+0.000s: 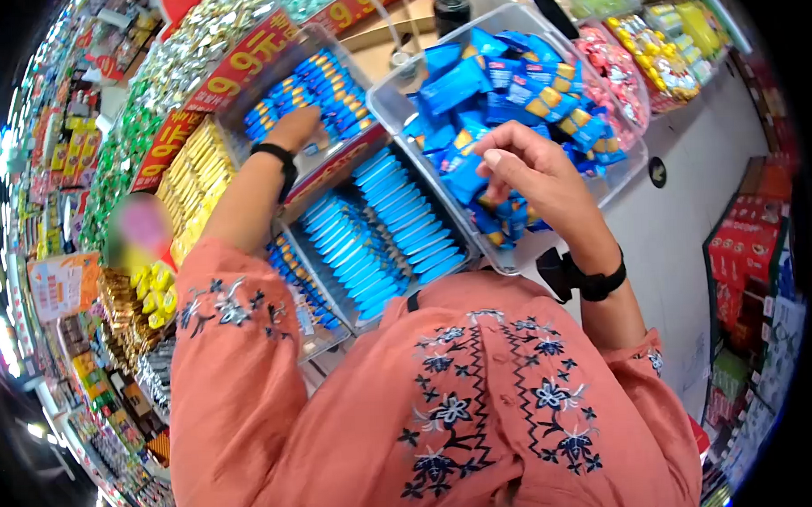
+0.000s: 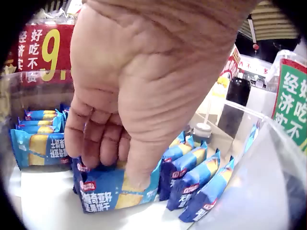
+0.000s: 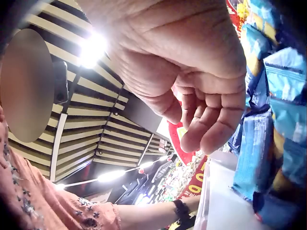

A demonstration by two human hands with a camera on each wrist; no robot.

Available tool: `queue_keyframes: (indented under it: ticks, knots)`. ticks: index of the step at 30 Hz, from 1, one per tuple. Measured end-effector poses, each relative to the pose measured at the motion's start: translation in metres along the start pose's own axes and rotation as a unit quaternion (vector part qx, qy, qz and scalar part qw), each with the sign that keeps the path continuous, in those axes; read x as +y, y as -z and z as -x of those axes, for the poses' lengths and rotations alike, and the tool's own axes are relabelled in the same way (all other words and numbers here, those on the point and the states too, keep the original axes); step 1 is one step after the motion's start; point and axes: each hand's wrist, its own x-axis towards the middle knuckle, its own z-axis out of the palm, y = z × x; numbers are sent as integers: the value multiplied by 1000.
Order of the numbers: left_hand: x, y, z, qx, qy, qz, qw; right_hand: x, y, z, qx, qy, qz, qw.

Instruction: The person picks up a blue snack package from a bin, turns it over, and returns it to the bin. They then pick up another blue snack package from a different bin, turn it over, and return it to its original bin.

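My left hand (image 1: 296,128) is inside a clear bin (image 1: 366,140) of blue biscuit packets set in rows. In the left wrist view, its thumb lies on the front of one blue biscuit packet (image 2: 103,196) while the curled fingers reach behind its top edge. More upright packets (image 2: 194,177) stand in a row beside it. My right hand (image 1: 546,177) hovers over a large clear tub (image 1: 631,176) heaped with loose blue packets (image 1: 458,86). Its fingers hang loosely bent, with nothing between them in the right wrist view; the packet pile (image 3: 254,148) is right beside the fingertips.
Nearest my body, a divided bin holds light-blue packets (image 1: 357,255) in neat rows. Gold-wrapped sweets (image 1: 193,176) lie to the left, along red price signs (image 1: 212,77). A dark jar (image 1: 451,10) stands behind the tub. Red boxes (image 1: 750,241) are stacked across the floor at right.
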Motion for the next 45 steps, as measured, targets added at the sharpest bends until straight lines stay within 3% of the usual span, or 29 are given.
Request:
queue_keyframes:
  ticks: [2,3,5,7,11,15,22,25,28,32,37,41,45]
  knots:
    - [3,19,-1,11,-12,-22,1000,-8,16,9,32,31,22,999]
    - [-8,19,4,70,-40,89,993,-10,24,7,34,51,41,997]
    - [3,50,16,97,-36,84,991,-10,46,8,77,68,98,990]
    - [33,81,52,165,-41,195,966,-11,65,8,169,95,199,961]
    - [110,116,135,225,-97,394,886,-3,96,3,215,184,411,867]
    - [155,89,173,222,-125,496,830,2,98,-9,195,139,435,868]
    - [197,32,183,166,-97,587,786,13,106,-23,221,174,478,832]
    - [205,23,183,168,-107,594,779,10,104,-20,201,132,467,851]
    - [217,22,184,160,-117,617,762,-11,88,-3,164,40,309,936]
    - [239,24,181,146,-117,657,730,-18,83,8,111,47,140,983]
    - [266,27,175,120,-108,713,682,-25,64,19,53,75,23,995]
    - [278,25,171,99,-130,757,632,-14,41,24,-7,116,45,992]
    - [275,20,169,151,-118,768,612,-16,21,33,5,91,-16,996]
